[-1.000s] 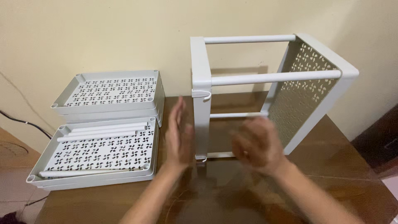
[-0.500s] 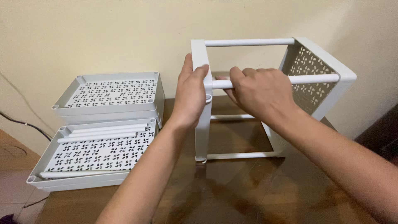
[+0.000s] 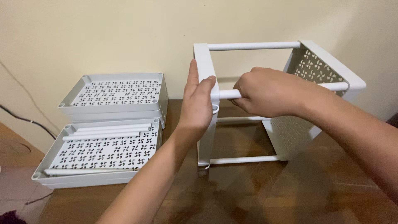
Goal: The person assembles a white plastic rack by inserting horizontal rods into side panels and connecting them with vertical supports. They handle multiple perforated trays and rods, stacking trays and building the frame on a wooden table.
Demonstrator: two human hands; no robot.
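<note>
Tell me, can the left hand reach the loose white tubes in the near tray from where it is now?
Probably yes. The left hand rests on the rack's side panel, and the loose tubes lie uncovered in the near tray just beside it; nothing stands between them.

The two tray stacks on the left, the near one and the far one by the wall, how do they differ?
The near tray stack carries loose white rods across its top tray; the far tray stack carries nothing. The near one overhangs the table's edge, the far one sits by the wall. Both are pale grey with pinwheel cut-outs, untouched by either hand.
</note>
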